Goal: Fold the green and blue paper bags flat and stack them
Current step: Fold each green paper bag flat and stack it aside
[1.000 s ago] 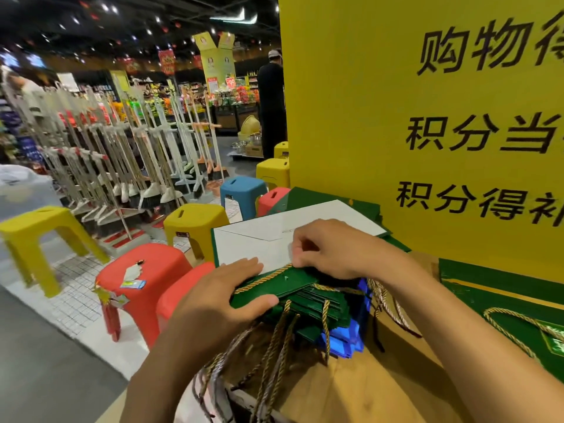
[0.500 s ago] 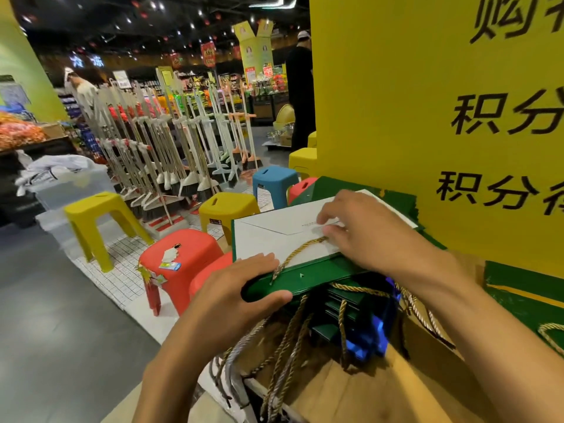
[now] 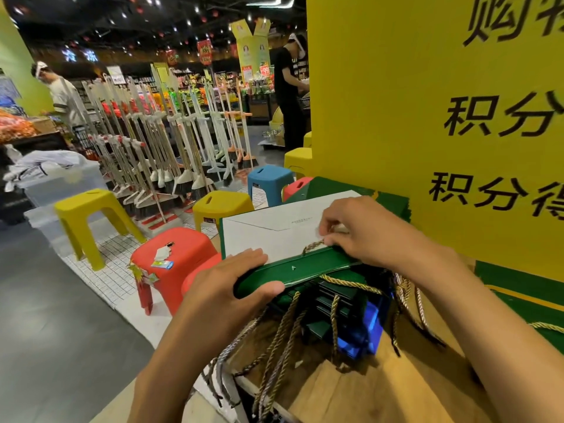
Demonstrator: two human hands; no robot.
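A green paper bag with a white inner side lies half folded on top of a stack of folded green bags. A blue bag sits low in that stack. Gold rope handles hang off the near edge. My left hand grips the bag's green folded strip at its left end, thumb in front and fingers on top. At the strip's right end, my right hand curls its fingers round a rope handle and the edge of the white paper.
The stack rests on a wooden counter. A big yellow sign stands right behind it, with another green bag at its foot. Plastic stools and a rack of brooms fill the aisle to the left. Two people stand farther back.
The view swung left and closer. My left hand went from lying flat on the stack to gripping the folded green strip; my right hand slid back along the white side.
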